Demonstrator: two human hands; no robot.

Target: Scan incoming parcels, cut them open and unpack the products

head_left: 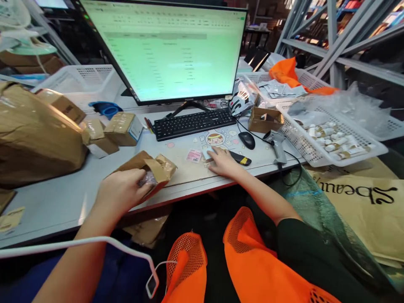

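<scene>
My left hand (pixel 121 189) is closed around the edge of an opened cardboard box (pixel 164 170) at the desk's front edge, its flaps standing up. Clear plastic wrap (pixel 147 180) shows inside the box near my thumb. On the desk mat, the fingers of my right hand (pixel 223 162) close on a small pale box (pixel 206 154), which they partly cover. A pink label (pixel 194 156) lies just left of it. Partly behind my right hand is a black and yellow utility knife (pixel 241 158).
Behind the hands stand a keyboard (pixel 195 123) and a monitor (pixel 176 54). A mouse (pixel 246 140) and a barcode scanner (pixel 277 147) with its cable lie to the right, beside a white basket (pixel 353 158) of small bottles. Cardboard boxes (pixel 123 128) and a large brown bag (pixel 38 134) fill the left.
</scene>
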